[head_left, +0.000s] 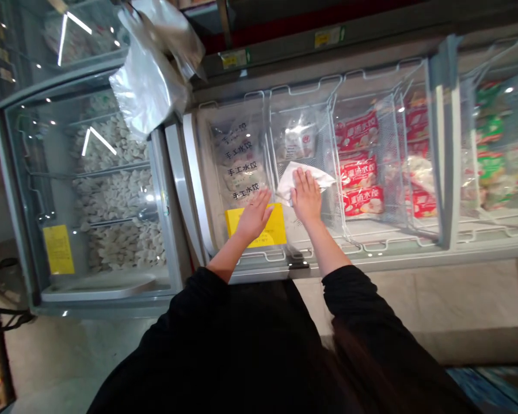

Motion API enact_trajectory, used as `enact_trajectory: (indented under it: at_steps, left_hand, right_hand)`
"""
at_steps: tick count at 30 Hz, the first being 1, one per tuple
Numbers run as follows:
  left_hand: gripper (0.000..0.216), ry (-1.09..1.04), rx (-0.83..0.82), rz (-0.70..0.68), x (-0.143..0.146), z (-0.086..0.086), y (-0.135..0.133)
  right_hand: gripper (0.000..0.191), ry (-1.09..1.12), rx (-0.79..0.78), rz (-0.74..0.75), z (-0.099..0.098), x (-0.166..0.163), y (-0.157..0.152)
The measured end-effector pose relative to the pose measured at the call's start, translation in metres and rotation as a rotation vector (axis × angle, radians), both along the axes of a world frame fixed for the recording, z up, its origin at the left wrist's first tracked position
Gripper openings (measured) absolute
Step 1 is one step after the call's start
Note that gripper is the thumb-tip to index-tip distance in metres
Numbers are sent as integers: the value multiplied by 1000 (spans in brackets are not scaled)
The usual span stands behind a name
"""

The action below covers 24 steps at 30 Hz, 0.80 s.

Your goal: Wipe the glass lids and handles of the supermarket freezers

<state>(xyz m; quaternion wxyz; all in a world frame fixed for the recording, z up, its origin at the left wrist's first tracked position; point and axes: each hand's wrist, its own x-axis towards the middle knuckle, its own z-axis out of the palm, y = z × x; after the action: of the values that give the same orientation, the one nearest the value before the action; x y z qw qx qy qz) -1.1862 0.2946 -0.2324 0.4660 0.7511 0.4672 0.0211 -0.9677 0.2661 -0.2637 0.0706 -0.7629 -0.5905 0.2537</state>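
Note:
My right hand (305,195) lies flat, fingers stretched out, on a white cloth or paper wipe (287,181). The wipe is spread on the clear glass lid of a chest freezer (280,270). To its left, my left hand (254,215) rests with fingers extended over a yellow paper sign (274,230) at the lid's front. Beneath the glass, wire baskets hold clear bags of dumplings (242,167) with black lettering and red bags of dumplings (358,172). Part of the sign is hidden under my left hand.
Thin plastic bags (149,75) hang at the back left. A second freezer (172,253) on the left holds loose white dumplings (121,195) behind glass, with another yellow sign (58,248). Green packets (492,161) lie in the freezer section at right. Price tags (237,58) line the rear ledge.

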Motion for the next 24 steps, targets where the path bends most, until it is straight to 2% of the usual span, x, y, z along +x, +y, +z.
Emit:
enact_trajectory:
  at_steps: [2, 4, 6, 9, 12, 20, 24]
  left_hand:
    - [57, 26, 43, -12, 26, -6, 14]
    - [59, 44, 87, 33, 55, -15, 29]
    - [62, 52, 127, 84, 80, -26, 42]
    - [63, 55, 186, 121, 103, -40, 50]
    - [62, 80, 229, 124, 107, -47, 48]
    - [60, 166, 215, 106, 107, -45, 50]
    - [64, 166, 216, 102, 107, -47, 50]
  right_hand:
    - [60, -76, -3, -28, -1, 34, -1]
    - [60, -148, 1, -100, -4, 57, 2]
    - [61, -206, 15, -205, -10, 66, 6]
    - [63, -258, 31, -321, -19, 60, 14]
    - [65, -236, 35, -318, -20, 47, 20]
    - [64, -30, 23, -39, -9, 23, 41]
    - [66, 12, -13, -40, -7, 14, 29]
